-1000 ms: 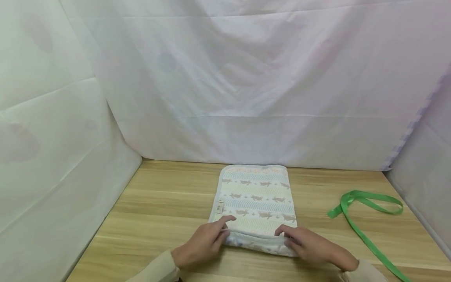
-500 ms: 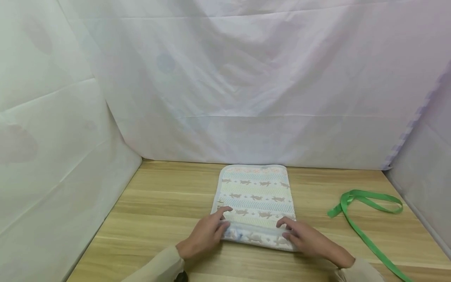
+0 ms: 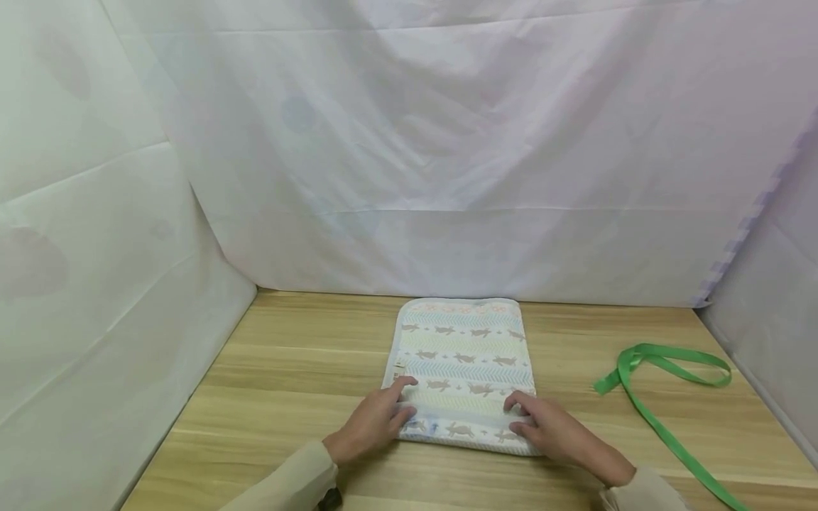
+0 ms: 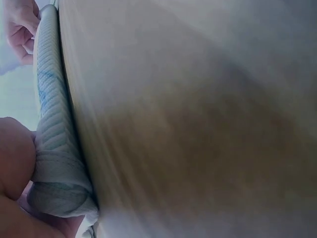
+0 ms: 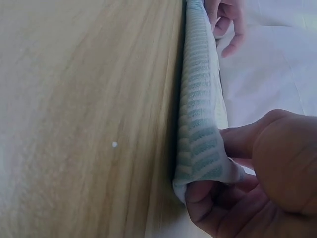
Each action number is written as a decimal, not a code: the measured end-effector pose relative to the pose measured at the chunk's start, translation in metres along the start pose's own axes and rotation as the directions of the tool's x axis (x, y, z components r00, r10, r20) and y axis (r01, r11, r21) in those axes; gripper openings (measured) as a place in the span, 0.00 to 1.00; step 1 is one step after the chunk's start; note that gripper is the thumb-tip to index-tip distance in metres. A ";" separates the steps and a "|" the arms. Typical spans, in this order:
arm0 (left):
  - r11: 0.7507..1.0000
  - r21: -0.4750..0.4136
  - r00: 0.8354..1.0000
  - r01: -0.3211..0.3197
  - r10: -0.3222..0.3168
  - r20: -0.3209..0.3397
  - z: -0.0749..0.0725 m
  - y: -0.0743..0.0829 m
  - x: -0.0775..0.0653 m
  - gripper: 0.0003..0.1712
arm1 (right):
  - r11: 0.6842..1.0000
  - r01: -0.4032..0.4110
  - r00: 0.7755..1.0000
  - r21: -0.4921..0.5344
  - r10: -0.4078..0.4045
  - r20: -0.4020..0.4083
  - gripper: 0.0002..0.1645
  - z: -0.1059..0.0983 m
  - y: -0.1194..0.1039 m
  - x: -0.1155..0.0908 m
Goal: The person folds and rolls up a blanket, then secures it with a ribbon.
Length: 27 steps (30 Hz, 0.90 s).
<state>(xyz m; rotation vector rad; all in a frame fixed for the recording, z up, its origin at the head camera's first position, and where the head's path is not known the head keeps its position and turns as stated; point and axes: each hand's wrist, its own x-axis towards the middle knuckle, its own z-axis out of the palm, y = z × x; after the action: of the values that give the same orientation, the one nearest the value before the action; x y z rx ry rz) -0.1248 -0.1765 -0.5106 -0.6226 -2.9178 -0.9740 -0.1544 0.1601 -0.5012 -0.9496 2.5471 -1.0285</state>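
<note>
White sheeting (image 3: 473, 156) takes up most of the head view, hanging in soft creases across the back and along both sides, with pale coloured spots in places and a checked strip down the right-hand corner. Below it spreads the wood-grained bench (image 3: 300, 369), its far edge meeting the foot of the sheeting. In the middle of the bench lies the patterned cloth (image 3: 463, 369), its rounded far end close to the back sheeting and its near end folded over into a narrow flap facing the person. Rows of brown animal shapes run across it between blue and yellow zigzag bands, and a blue mark shows at the left of the flap. To the right of the cloth and well apart from it, a green ribbon (image 3: 671, 442) makes a loop and trails toward the near edge of the view. Two pale sleeves (image 3: 290, 479) reach in from below. The left hand (image 3: 373, 422) pinches the left end of the fold, thumb on the near side and other fingers around the cloth; the right hand (image 3: 551, 428) pinches the right end in much the same way, fingertips tucked in at the fold's end. A small label (image 3: 399, 370) sits on the cloth's left edge, just beyond the left hand. Smallest is a white speck (image 5: 114, 144) on the bench, in the right wrist view.
</note>
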 end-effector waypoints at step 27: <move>0.997 0.038 0.997 0.068 -0.068 -0.022 -0.004 0.003 0.001 0.25 | 0.992 0.005 0.999 -0.129 -0.011 -0.044 0.13 0.006 -0.007 -0.002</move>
<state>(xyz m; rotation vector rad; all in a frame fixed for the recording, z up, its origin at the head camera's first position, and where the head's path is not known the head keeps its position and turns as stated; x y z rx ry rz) -0.1248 -0.1765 -0.5056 -0.5114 -2.9497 -0.9213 -0.1472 0.1543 -0.5004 -0.9811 2.6766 -0.9065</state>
